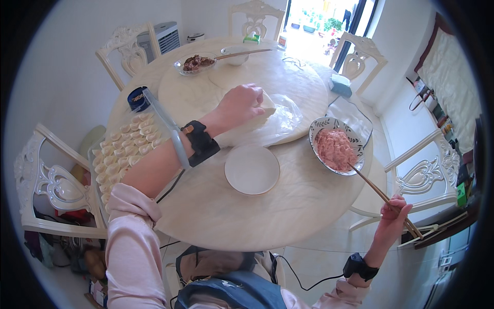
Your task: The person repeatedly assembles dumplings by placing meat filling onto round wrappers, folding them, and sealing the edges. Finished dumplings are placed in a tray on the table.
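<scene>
My left hand (245,104) reaches over the raised round centre of the table, its fingers closed on the edge of a stack of pale dough wrappers (268,106) beside a clear plastic bag (286,116). My right hand (394,210) grips a pair of wooden chopsticks (376,188), whose tips touch the pink minced meat (335,148) in a leaf-patterned bowl (315,124). Between my arms sits a white bowl (252,170) with a thin gold rim. Rows of folded dumplings (129,143) lie on a tray at the left, partly hidden by my left forearm.
At the table's far side stand a glass dish of dark meat (197,63) and a white bowl (235,58) with chopsticks across it. A blue round container (138,99) is beyond the dumplings. A tissue pack (340,85) lies at the right. Carved chairs (61,185) surround the marble-look table (262,220).
</scene>
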{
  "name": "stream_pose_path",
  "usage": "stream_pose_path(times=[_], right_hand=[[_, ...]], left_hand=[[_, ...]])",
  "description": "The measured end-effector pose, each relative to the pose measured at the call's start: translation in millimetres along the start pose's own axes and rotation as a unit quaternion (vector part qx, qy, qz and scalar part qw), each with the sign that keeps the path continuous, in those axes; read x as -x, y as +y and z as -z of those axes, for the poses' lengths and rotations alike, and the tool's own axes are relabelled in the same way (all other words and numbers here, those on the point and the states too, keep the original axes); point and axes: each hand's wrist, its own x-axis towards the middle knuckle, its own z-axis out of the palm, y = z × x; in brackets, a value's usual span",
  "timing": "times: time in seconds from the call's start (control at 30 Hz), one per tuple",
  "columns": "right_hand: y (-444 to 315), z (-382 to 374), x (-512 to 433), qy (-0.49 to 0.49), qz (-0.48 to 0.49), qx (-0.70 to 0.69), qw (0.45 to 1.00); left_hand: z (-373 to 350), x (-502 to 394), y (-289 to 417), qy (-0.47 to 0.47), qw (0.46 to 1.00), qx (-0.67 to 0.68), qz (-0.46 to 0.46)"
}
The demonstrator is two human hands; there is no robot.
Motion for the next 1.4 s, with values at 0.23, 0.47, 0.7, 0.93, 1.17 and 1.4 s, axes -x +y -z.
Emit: stream_pose_path(times=[0.23, 0.47, 0.7, 0.93, 1.17, 1.4], right_hand=[[17, 4, -15, -0.029, -0.004, -0.024, 0.999], [28, -15, -28, -0.11, -0.013, -0.015, 0.994], [28, -37, -40, -0.139, -0.026, 0.086, 0.986], [48, -69, -78, -0.189, 0.006, 0.147, 0.971], [73, -109, -96, -0.265, 0.145, 0.276, 0.913], [37, -92, -82, -0.304, 0.07, 0.249, 0.917]], left_hand=[[6, -6, -5, -0.036, 0.996, 0.046, 0.062], [3, -8, -21, -0.041, 0.98, 0.126, 0.146], [34, -7, -8, 0.177, 0.785, 0.538, 0.25], [13, 34, 98, 0.09, 0.601, 0.773, 0.179], [-110, 82, 177, -0.036, 0.471, 0.836, 0.279], [-160, 94, 161, -0.001, 0.432, 0.833, 0.346]])
